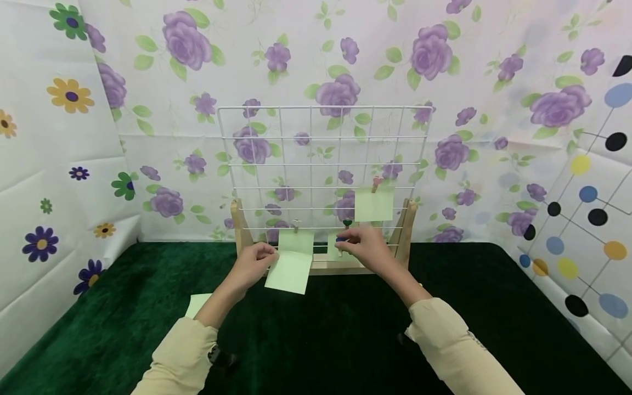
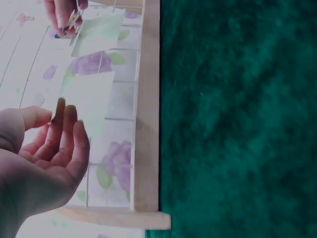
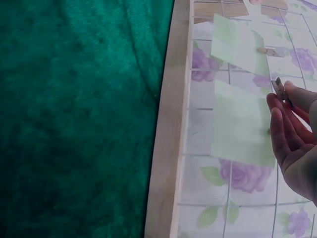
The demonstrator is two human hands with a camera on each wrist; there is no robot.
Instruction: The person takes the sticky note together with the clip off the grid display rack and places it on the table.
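Blue shows at the top of the little clip [image 1: 340,240] that I pinch between thumb and finger of my right hand [image 1: 364,246], its long way running up and down. With my left hand [image 1: 253,262] I pinch the top left corner of a pale green sheet [image 1: 289,274] that leans out toward me, its slanted bottom edge in front of the wooden bar [image 1: 345,270]. That sheet is to the left of my clip, with a gap between them, so my left hand is nearer to it, and I think that sideways gap matters most. Just above, green paper [image 1: 298,241] hangs from a white clip [image 1: 296,225]; I can't tell if it is one bent sheet or two. Right behind my blue clip is a low sheet [image 3: 237,124], held by a dark green clip [image 1: 348,223], and I could bump it. Up and to the right, one more sheet [image 1: 373,206] hangs by a pink clip [image 1: 377,184]. The wire rack [image 1: 367,137] has free squares higher up, but a wooden post [image 1: 242,226] stands close by my left hand. In front, dark green cloth [image 1: 321,340] gives my arms room, with another paper [image 1: 198,303] by my left arm
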